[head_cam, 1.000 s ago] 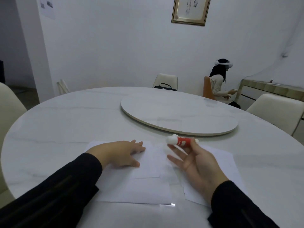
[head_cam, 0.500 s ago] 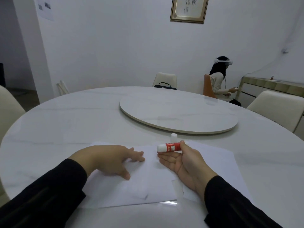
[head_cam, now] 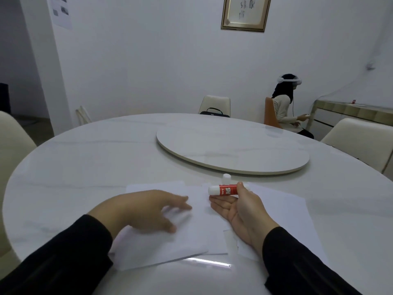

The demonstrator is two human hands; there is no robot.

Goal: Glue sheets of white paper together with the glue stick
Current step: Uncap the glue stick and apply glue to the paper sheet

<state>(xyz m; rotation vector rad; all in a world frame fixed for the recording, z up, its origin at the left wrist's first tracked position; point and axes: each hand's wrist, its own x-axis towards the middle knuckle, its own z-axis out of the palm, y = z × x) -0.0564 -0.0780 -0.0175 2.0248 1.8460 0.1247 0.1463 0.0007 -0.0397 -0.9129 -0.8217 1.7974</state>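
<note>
I have the glue stick lying sideways in my right hand, pinched between thumb and index finger, the other fingers spread loose under it, so its white end points toward my left hand. That hand rests flat, fingers apart, on the paper to keep the overlapping sheets from sliding on the bench. The white cap stands upright just beyond my right fingertips, so I judge the stick is open. White lettering on the red label reads "GLUE STICK", I think; the brand mark is too small.
</note>
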